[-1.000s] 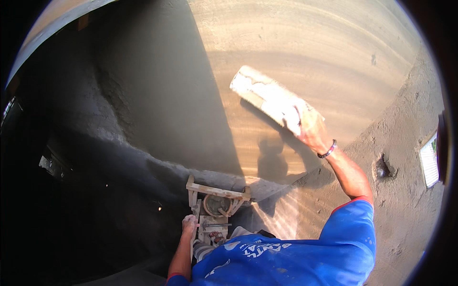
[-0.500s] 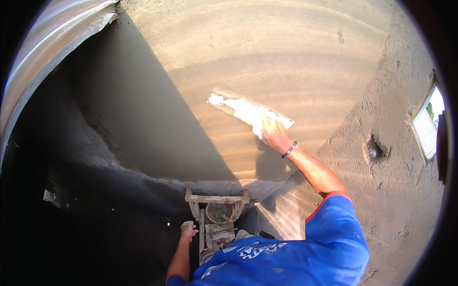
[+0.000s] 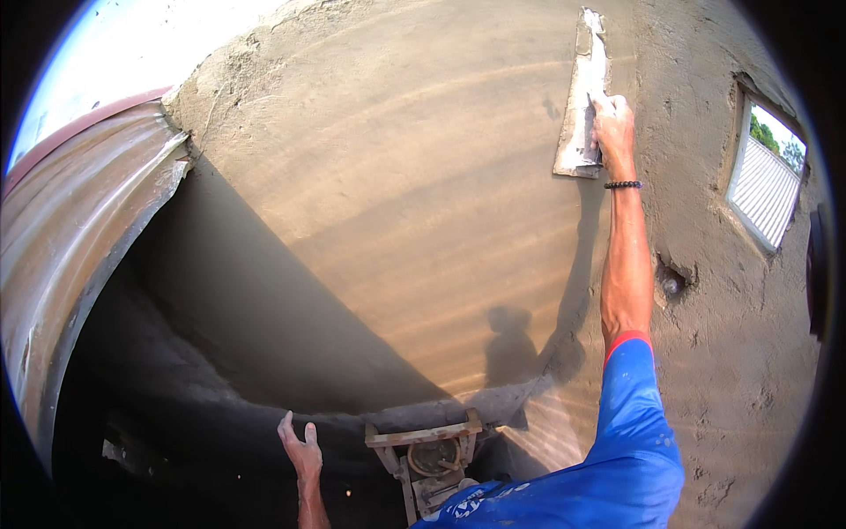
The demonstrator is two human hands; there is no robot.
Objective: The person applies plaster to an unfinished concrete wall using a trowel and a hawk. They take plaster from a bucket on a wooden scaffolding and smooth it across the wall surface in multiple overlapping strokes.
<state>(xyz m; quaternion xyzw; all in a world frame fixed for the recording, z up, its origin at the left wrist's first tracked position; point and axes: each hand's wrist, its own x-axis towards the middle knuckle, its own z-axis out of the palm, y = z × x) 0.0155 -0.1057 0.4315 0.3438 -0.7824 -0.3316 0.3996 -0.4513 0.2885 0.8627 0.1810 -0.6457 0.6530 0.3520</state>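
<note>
High on the smooth plastered wall (image 3: 414, 159), my right hand (image 3: 614, 132) grips a long, pale plastering float (image 3: 575, 132), held nearly upright against the surface beside the rougher plaster on the right. White glare or material covers much of the float’s back. My left hand (image 3: 300, 450) is raised at the lower left, fingers apart and empty, in front of the shadowed lower wall. Below, between my arms, a wooden stand (image 3: 421, 430) has a round container (image 3: 434, 454) of grey material in its frame.
A bent corrugated metal sheet (image 3: 79, 238) curves along the left, with bright sky above. The rough wall (image 3: 723, 335) at right has a hole (image 3: 671, 280) and a window opening (image 3: 762, 176). The lower left is in deep shadow.
My right hand has moved the float up and rightward, turning it from diagonal to nearly vertical. My left hand has risen beside the stand and moved left. The view now takes in more sky.
</note>
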